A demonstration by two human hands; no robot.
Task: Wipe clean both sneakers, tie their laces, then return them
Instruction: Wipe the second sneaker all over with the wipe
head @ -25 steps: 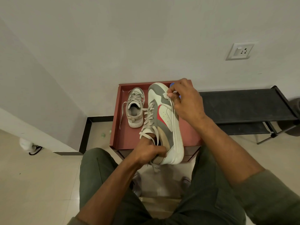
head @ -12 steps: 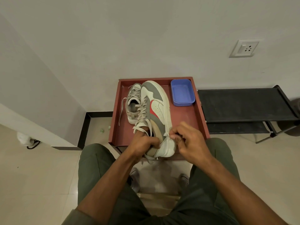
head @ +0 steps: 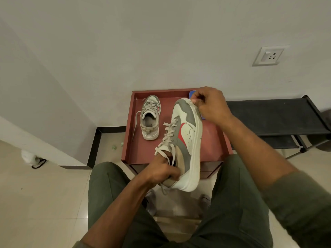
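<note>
A white, grey and red sneaker (head: 186, 136) is held tilted on its side above the red tray (head: 141, 149), sole edge facing right, laces loose. My left hand (head: 161, 171) grips it at the heel opening. My right hand (head: 209, 104) pinches a small white wipe (head: 190, 102) against the toe end of the sole. The second sneaker (head: 150, 119) stands upright at the tray's back left with its laces untied, one lace trailing down the left side.
A blue container (head: 192, 93) at the tray's back right is mostly hidden behind my right hand. A black low shelf (head: 268, 115) stands to the right. White walls close in behind and left. My knees in green trousers flank the tray's front.
My right hand has slid with the wipe from the sneaker's heel up along the sole to the toe. The sneaker has swung slightly right, away from the second one.
</note>
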